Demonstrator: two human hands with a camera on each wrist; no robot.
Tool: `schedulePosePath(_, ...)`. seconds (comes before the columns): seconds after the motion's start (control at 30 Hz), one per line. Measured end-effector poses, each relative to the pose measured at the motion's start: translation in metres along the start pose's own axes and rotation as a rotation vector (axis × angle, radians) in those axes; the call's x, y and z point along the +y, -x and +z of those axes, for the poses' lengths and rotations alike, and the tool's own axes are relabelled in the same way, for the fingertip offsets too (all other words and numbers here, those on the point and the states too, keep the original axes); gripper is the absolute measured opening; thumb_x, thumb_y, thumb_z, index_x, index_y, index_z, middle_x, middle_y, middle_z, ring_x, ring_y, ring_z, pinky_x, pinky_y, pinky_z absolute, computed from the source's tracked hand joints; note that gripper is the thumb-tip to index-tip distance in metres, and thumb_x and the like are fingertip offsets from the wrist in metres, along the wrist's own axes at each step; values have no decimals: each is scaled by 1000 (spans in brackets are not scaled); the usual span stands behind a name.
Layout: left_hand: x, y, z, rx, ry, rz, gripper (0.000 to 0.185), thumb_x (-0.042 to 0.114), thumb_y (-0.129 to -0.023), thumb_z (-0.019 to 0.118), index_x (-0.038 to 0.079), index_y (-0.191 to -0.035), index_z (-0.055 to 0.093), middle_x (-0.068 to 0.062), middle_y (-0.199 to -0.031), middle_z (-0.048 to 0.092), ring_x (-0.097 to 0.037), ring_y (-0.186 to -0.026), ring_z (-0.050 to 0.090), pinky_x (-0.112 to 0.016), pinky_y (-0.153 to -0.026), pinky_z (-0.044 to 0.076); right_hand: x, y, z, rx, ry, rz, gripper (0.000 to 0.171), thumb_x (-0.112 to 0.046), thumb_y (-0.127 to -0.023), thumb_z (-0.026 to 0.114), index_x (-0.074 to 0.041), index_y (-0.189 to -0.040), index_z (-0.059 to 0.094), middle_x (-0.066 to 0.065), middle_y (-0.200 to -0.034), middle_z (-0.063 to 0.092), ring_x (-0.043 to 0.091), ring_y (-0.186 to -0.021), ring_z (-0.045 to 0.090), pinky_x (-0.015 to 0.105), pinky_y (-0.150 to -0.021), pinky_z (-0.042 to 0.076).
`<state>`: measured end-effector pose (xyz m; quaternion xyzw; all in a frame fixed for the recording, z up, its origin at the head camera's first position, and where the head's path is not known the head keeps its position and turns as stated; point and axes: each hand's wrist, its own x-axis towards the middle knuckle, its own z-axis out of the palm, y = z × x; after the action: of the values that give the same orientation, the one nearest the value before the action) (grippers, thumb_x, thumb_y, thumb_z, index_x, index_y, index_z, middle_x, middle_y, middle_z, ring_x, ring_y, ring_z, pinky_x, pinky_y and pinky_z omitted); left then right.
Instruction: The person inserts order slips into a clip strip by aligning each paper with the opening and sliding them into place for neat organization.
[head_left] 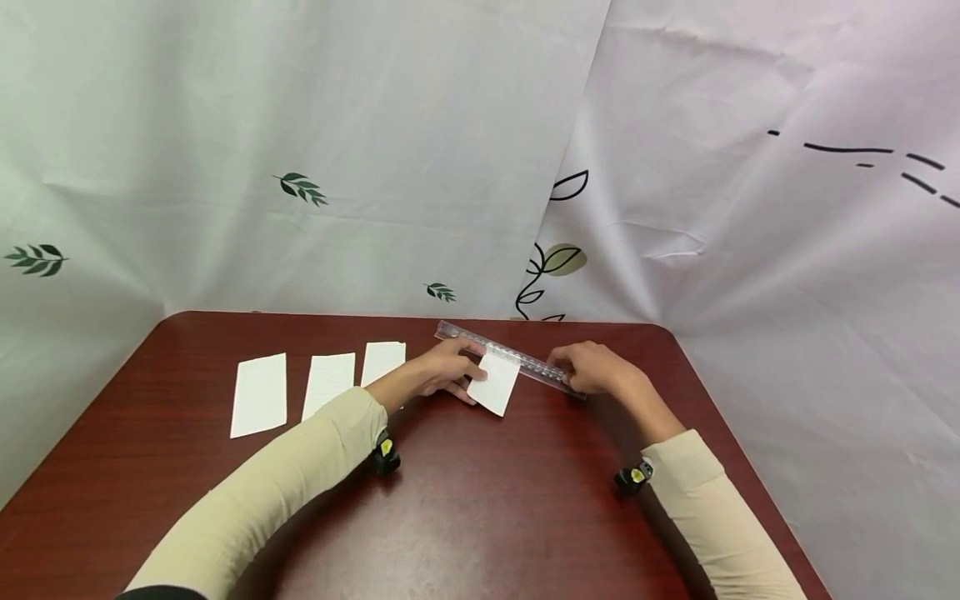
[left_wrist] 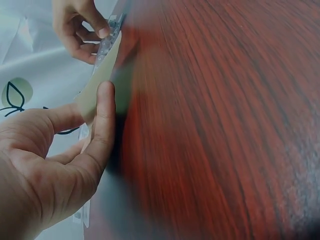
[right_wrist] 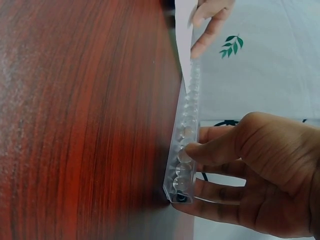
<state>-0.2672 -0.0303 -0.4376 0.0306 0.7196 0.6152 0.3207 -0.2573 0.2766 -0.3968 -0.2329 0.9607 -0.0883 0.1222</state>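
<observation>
My left hand [head_left: 444, 368] pinches a small white sheet of paper [head_left: 497, 390], tilted up from the table, between thumb and fingers. Behind the sheet runs a long clear plastic strip [head_left: 536, 367], ruler-like, with a row of round clear bumps [right_wrist: 187, 120] along it. Near the strip's right end, my right hand [head_left: 592, 367] grips it, thumb on the bumps and fingers behind, as the right wrist view shows. The sheet's upper edge overlaps the middle of the strip. In the left wrist view, the sheet [left_wrist: 102, 80] stands close to the strip, partly covered by the fingers.
Left of my left hand, three white sheets lie in a row: a left one [head_left: 259, 395], a middle one [head_left: 328, 382] and a right one [head_left: 382, 360], partly behind my arm. The dark red wooden table [head_left: 480, 500] ends at a patterned white cloth [head_left: 360, 150].
</observation>
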Motion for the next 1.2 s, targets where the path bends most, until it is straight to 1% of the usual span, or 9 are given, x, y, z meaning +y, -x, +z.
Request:
schedulePosePath(0.33, 4, 1, 10, -16, 1, 13, 56, 0, -108, 68, 0, -160, 48, -17, -101, 70, -22, -70, 74, -42, -73, 72, 1, 0, 0, -12, -6, 8, 43, 2, -95, 59, -21, -126, 79, 6, -110, 74, 23, -92, 64, 34, -76, 52)
schedulePosePath(0.43, 5, -1, 14, -15, -1, 17, 54, -1, -108, 67, -1, -160, 49, -18, -100, 71, -22, -67, 75, -41, -71, 71, 2, 0, -2, -17, -25, -8, 44, 1, -94, 58, -21, -125, 79, 6, -106, 73, 23, -90, 64, 35, -75, 52)
schedulePosePath(0.47, 6, -1, 16, -15, 0, 16, 54, -1, -109, 67, -1, -159, 49, -18, -100, 72, -21, -66, 75, -40, -70, 71, 11, -2, 3, -3, -33, -39, 43, -1, -94, 57, -23, -125, 79, 4, -105, 72, 21, -89, 62, 34, -73, 51)
schedulePosePath(0.57, 5, -3, 19, -19, 5, 18, 53, -2, -109, 66, -1, -159, 50, -18, -100, 72, -22, -66, 76, -41, -69, 71, 13, -2, 3, -6, -46, -46, 43, -2, -93, 57, -23, -124, 79, 5, -104, 72, 22, -88, 63, 35, -73, 52)
schedulePosePath(0.67, 5, -4, 21, -24, 10, 17, 52, -1, -109, 66, 0, -159, 51, -18, -101, 72, -22, -66, 76, -41, -68, 71, 13, -3, 4, -7, -50, -29, 43, -1, -94, 56, -22, -125, 78, 6, -106, 72, 23, -89, 63, 34, -72, 52)
schedulePosePath(0.7, 5, -4, 22, -26, 12, 16, 52, -1, -109, 66, 0, -159, 50, -18, -101, 72, -22, -66, 76, -40, -68, 71, 5, -1, -1, -20, -44, 0, 43, 1, -94, 57, -20, -125, 79, 7, -107, 72, 24, -90, 64, 35, -73, 53)
schedulePosePath(0.93, 6, -1, 27, -39, -18, 11, 54, 3, -111, 64, 1, -162, 49, -16, -97, 70, -21, -61, 72, -34, -61, 68, 0, 0, -1, -21, -7, 15, 43, 1, -96, 57, -21, -126, 78, 6, -109, 74, 21, -89, 64, 32, -73, 51)
schedulePosePath(1.07, 7, -2, 30, -57, -28, 9, 55, 5, -112, 63, 1, -165, 48, -17, -96, 70, -22, -61, 72, -37, -64, 70, 0, -1, 0, -30, -13, 31, 43, 1, -97, 57, -22, -128, 78, 7, -111, 74, 21, -87, 64, 32, -72, 52)
schedulePosePath(1.2, 8, -3, 32, -48, -42, 5, 54, 6, -112, 63, 1, -164, 49, -17, -96, 70, -23, -62, 72, -40, -66, 71, 1, -2, 1, -36, -15, 31, 43, 0, -98, 58, -21, -129, 78, 8, -111, 74, 22, -88, 63, 32, -71, 51)
